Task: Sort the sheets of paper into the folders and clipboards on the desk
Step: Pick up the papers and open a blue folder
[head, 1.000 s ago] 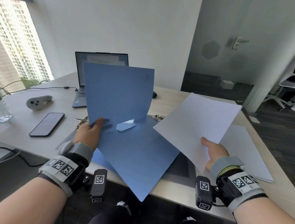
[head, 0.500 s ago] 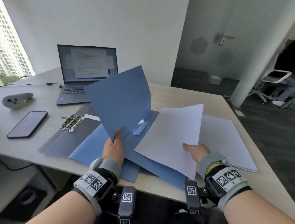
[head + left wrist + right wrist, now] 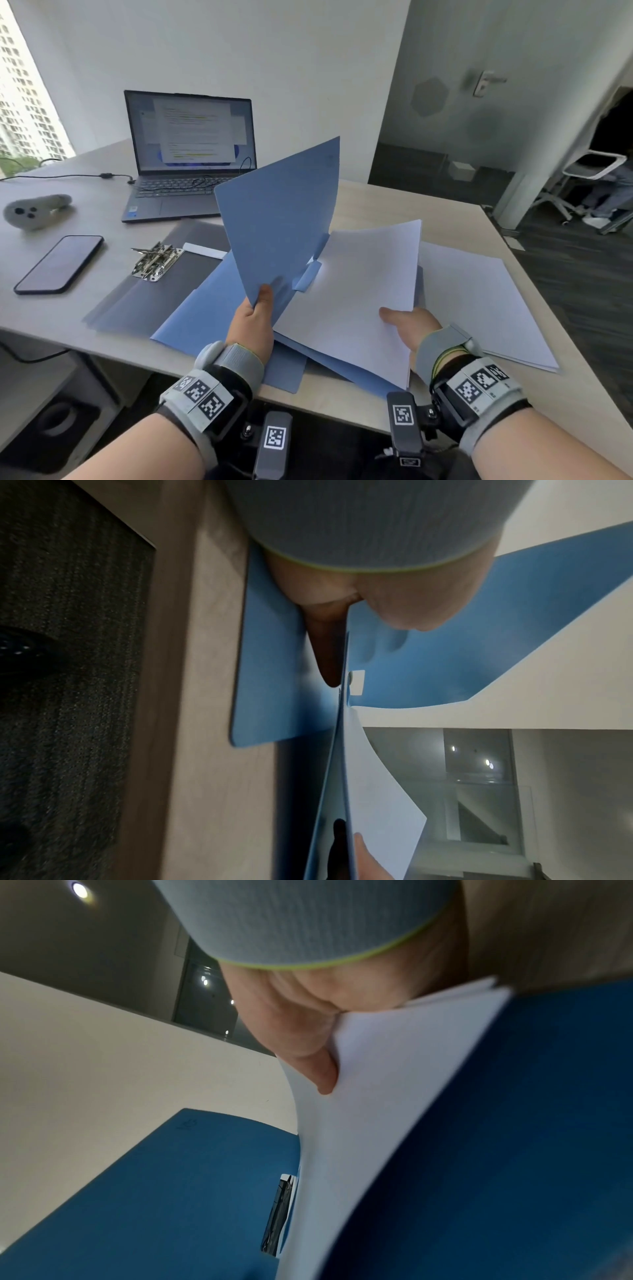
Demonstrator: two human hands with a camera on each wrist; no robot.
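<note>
Head view: blue folder (image 3: pixel 277 219) is held open on desk (image 3: pixel 445 219), front cover lifted & tilted back, back cover flat near the front edge. Cover's lower corner is pinched by L hand (image 3: pixel 253 320), thumb on top, fingers behind. White sheets (image 3: pixel 356 301) are gripped at near edge by R hand (image 3: pixel 411 322), thumb on top, and are held slanting over the back cover, far corner just beside the inner flap (image 3: pixel 306 279). Step judged: sheets being filed into folder, approx. halfway in. Next move prob. calls for sheets to be slid toward the spine, squared w/ the back cover, tucked under flap, then released before cover is lowered. Spare stack (image 3: pixel 486 298) lies at right.
</note>
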